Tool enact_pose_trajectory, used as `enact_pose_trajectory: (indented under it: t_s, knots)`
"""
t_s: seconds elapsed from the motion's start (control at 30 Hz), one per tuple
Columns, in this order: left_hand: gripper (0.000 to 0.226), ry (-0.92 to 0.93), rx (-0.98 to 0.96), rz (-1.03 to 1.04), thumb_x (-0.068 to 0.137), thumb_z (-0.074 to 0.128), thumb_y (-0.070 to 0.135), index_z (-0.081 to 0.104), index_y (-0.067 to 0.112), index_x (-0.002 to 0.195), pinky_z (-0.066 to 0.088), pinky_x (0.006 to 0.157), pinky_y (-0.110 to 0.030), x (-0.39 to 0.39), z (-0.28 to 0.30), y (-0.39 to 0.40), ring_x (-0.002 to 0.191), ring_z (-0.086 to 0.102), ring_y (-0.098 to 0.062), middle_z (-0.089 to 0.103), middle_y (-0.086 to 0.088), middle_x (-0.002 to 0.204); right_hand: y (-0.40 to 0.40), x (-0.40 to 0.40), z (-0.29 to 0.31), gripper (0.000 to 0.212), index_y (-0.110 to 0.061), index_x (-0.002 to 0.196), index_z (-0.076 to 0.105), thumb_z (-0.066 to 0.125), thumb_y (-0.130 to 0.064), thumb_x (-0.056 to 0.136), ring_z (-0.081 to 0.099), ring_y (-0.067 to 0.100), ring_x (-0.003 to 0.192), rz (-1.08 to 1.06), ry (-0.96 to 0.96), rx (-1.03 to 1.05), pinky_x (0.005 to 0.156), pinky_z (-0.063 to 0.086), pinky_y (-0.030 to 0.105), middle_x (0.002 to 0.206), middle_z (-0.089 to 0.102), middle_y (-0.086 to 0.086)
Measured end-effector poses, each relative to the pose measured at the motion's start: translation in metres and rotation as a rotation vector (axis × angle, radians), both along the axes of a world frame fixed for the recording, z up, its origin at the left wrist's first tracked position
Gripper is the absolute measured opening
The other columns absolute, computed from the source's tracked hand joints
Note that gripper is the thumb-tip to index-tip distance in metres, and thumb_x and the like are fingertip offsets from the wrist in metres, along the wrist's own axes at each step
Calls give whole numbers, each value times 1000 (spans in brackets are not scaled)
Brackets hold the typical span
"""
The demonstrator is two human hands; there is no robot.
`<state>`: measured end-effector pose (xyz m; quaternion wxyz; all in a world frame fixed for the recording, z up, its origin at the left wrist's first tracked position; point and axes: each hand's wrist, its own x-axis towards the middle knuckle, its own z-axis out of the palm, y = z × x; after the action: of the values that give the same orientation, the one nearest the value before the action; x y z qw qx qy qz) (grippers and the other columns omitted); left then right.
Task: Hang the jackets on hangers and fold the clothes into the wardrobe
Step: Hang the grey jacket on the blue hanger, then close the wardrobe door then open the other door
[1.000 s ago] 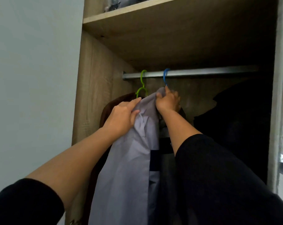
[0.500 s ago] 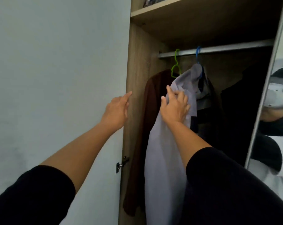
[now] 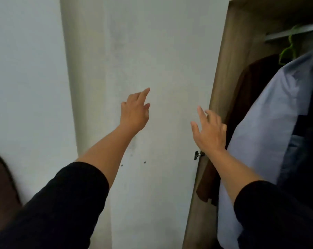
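Our left hand (image 3: 135, 112) and right hand (image 3: 208, 131) both reach out empty, fingers spread, toward the white wardrobe door (image 3: 163, 69). The hung lilac jacket (image 3: 270, 123) lies just right of our right hand, the nearer one, hanging lengthwise downward.

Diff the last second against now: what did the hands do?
Both hands let go of the pale blue shirt and moved left: the left hand reaches toward the white door, the right hand hovers open beside the wardrobe's edge. The shirt and brown jacket still hang on the rail.
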<state>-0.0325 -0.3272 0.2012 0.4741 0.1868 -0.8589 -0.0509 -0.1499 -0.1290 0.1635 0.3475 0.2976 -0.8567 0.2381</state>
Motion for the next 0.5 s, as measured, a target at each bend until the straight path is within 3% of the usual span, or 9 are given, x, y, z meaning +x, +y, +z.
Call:
enact_pose_trajectory:
  t_s: [0.1, 0.33, 0.4, 0.5]
  knots:
    - [51, -14, -64, 76, 96, 47, 22, 31, 23, 145, 30, 97, -40, 37, -7, -13, 132, 35, -22, 41, -3, 143, -16, 21, -9, 56, -26, 149, 19, 35, -42, 98, 22, 22, 139, 80, -6, 93, 105, 25, 44, 150, 27, 6]
    - [52, -26, -15, 221, 96, 47, 26, 29, 23, 145, 31, 101, -43, 87, 6, -63, 132, 33, -24, 38, -5, 143, -80, 66, -15, 55, -28, 149, 17, 33, -40, 99, 19, 22, 141, 243, 64, 199, 108, 20, 41, 153, 24, 4]
    - [53, -71, -16, 223, 97, 45, 27, 26, 25, 146, 31, 101, -43, 91, 10, -78, 134, 32, -23, 36, -5, 145, -103, 74, -25, 53, -27, 148, 23, 34, -40, 98, 25, 23, 140, 267, 78, 244, 106, 25, 44, 151, 30, 4]
    - [57, -156, 5, 198, 98, 44, 30, 19, 26, 148, 30, 104, -44, 89, 14, -104, 137, 28, -23, 31, -4, 150, -138, 87, -41, 53, -22, 136, 48, 33, -41, 89, 50, 26, 125, 332, 107, 316, 91, 44, 46, 135, 53, 7]
